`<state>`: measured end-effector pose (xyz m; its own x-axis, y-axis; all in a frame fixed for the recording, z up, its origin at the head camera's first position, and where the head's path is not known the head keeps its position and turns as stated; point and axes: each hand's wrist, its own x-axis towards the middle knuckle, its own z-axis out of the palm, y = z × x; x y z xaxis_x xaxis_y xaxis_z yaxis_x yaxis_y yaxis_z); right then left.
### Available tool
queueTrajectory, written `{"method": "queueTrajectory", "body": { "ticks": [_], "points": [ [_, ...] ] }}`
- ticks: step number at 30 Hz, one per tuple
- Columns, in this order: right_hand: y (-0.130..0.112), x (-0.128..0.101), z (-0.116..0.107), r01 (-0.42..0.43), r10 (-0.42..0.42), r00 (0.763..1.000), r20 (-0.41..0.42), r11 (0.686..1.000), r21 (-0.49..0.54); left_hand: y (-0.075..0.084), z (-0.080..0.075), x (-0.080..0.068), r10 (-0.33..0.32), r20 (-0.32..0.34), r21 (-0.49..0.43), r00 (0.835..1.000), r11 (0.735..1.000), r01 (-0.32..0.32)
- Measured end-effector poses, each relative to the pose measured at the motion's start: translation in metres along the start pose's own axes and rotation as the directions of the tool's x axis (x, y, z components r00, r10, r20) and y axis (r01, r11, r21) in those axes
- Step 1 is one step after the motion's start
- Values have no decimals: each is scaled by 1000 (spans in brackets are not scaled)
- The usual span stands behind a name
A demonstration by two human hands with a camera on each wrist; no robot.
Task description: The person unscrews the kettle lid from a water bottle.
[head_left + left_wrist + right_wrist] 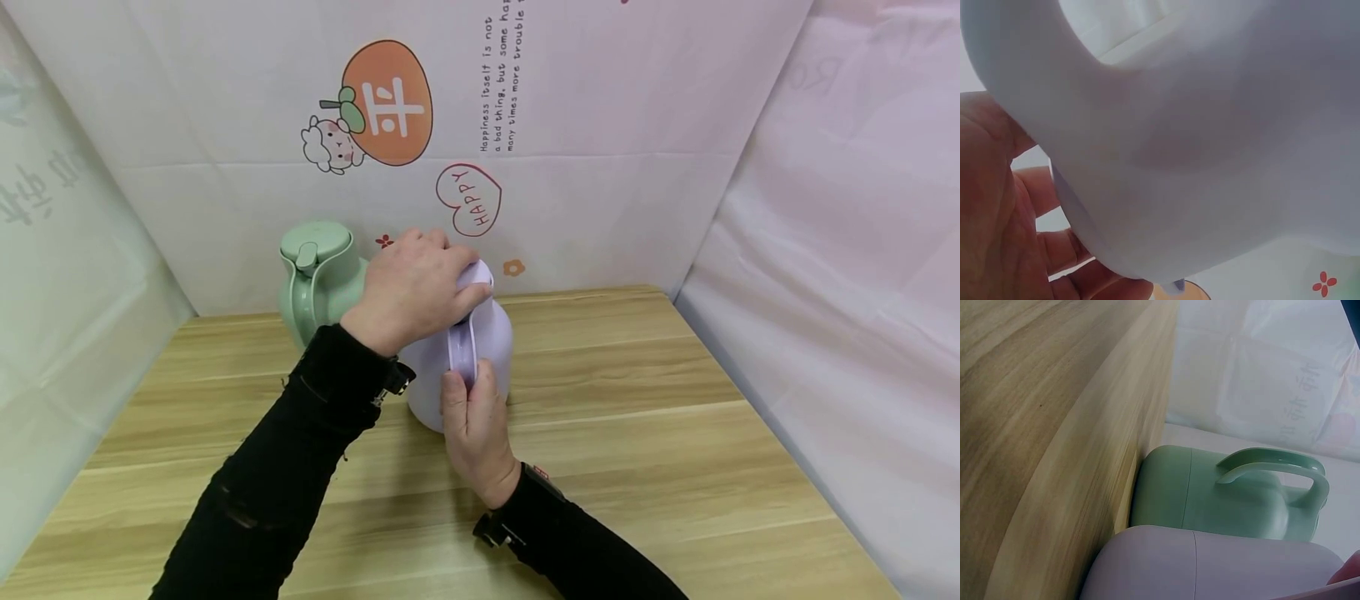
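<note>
While the green jug (pixel 336 287) stands at 11 o'clock from you, held by neither hand, the work looks to be on the lilac jug (pixel 493 346) at 12, toward the surface's far edge. Your left hand (pixel 412 287) comes over its top, thumb and fingers clamped round the lid (pixel 476 273). Your right hand (pixel 480 437) sits lower, at the jug's 6 o'clock side, closed round the handle (pixel 462 354). Jug reads upright; base contact isn't clear.

My read: you're steadying by the handle and working the lid. Can't tell if that's twisting, pressing or just bracing. Next move calls for a firm handle grip and a level jug while the left hand works. Likely risk: tipping it, or bumping the green one near its 10 o'clock.

Surface (pixel 637 433): light wood grain, lit evenly. Room, left to right: left sheet (pixel 75 250) at 10, faint lettering (pixel 37 187); back sheet (pixel 600 167) at 12 with printed orange fruit (pixel 393 104), red HAPPY heart (pixel 469 200), English text (pixel 495 83), small orange flower (pixel 513 267); right sheet (pixel 825 250) at 2, wrinkled.
</note>
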<state>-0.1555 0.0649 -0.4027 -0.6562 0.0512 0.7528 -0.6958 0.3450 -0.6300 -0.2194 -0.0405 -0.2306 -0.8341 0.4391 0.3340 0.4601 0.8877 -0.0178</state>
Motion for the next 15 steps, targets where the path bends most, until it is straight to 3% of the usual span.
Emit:
{"method": "queueTrajectory", "body": {
  "ticks": [10, 15],
  "points": [
    [1, 0, 1, 16, -16, 1000, -3, 1000, -3, 0, 4, 2, -43, -22, 20, 999, 999, 43],
    [1, -1, 1, 7, -7, 1000, -1, 1000, 3, -2, 5, 0, -22, -40, 13, 999, 1000, 23]
  ]
}}
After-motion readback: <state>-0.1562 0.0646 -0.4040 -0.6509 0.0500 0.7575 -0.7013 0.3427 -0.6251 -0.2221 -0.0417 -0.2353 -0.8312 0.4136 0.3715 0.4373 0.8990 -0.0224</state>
